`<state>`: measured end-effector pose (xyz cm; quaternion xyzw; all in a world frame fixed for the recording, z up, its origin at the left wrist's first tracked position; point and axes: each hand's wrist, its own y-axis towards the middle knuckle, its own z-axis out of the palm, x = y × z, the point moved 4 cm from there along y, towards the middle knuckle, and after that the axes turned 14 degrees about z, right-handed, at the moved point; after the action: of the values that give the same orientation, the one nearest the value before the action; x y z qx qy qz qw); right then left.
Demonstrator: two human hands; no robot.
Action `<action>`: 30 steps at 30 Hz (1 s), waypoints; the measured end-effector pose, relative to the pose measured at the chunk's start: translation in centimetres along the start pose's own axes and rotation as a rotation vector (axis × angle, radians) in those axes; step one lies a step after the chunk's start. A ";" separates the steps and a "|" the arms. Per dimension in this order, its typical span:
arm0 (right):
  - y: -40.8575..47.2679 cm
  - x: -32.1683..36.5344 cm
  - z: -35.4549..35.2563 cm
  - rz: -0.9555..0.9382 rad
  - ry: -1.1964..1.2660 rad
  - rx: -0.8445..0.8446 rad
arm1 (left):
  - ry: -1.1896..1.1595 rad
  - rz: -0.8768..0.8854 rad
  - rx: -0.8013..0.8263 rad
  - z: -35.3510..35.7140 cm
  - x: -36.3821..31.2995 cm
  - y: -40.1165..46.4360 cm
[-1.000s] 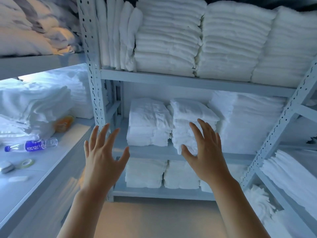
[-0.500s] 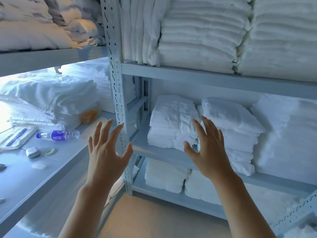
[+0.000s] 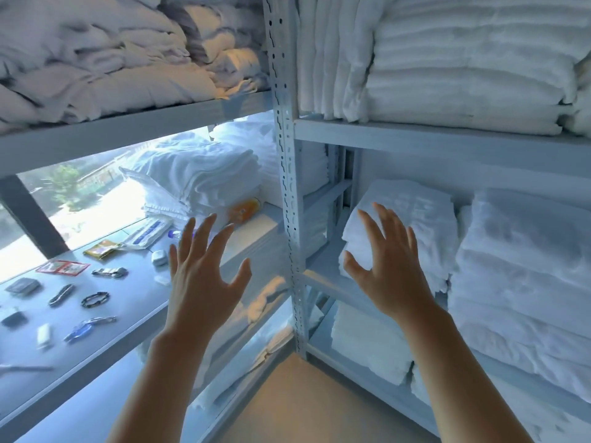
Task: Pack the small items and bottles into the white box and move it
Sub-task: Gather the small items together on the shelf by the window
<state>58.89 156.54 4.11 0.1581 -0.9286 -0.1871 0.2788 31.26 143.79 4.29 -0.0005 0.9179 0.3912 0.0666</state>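
On shelf (image 3: 137,318), small items (image 3: 95,298), orange bottle (image 3: 244,211); both hands empty, left hand (image 3: 204,279), right hand (image 3: 390,270), fingers spread

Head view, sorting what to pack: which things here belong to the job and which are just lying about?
For the job: beaded bracelet, blue keyring, red packet, yellow sachet, orange bottle. No white box shows.

Lying about: folded towels, piled bedding, shelf upright.

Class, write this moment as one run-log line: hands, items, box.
left hand: open, raised, holding nothing | right hand: open, raised, holding nothing | small items: loose on left shelf | white box: not in view
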 end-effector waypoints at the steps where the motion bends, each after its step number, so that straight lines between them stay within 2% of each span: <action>1: 0.3 0.4 0.5 -0.019 0.012 0.006 | 0.019 -0.003 -0.006 -0.4 0.3 -0.1; 9: 1.9 3.1 4.1 -0.099 0.067 0.055 | 0.099 -0.064 -0.016 -1.7 3.8 -1.1; 19: 4.4 6.5 7.4 -0.089 0.011 0.057 | 0.026 -0.077 -0.053 0.9 9.8 0.2; 30: 8.1 15.3 11.3 -0.085 -0.022 0.025 | -0.070 -0.085 -0.085 1.3 20.2 2.9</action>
<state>38.65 160.53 5.96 0.1986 -0.9263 -0.1888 0.2585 11.24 147.74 2.97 -0.0286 0.8967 0.4263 0.1153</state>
